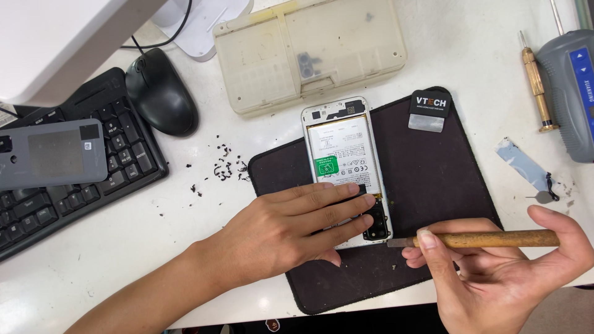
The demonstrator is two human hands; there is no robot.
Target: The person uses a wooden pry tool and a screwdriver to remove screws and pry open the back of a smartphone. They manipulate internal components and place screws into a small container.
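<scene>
An opened phone [343, 145] lies back-up on a dark work mat [433, 179], its white battery with a green sticker exposed. My left hand [291, 232] lies flat across the phone's lower part, fingers pressing on a black piece there. My right hand [501, 269] holds a wooden-handled tool [489, 239] level, its metal tip pointing left at the phone's bottom corner by the camera module [377, 226].
A grey phone back cover [52, 153] rests on a black keyboard [124, 148] at left, beside a black mouse [159, 93]. A yellowed plastic parts tray [309, 49] sits behind the mat. Black crumbs [223, 167], a brass screwdriver [537, 86] and a grey-blue device [572, 93] lie around.
</scene>
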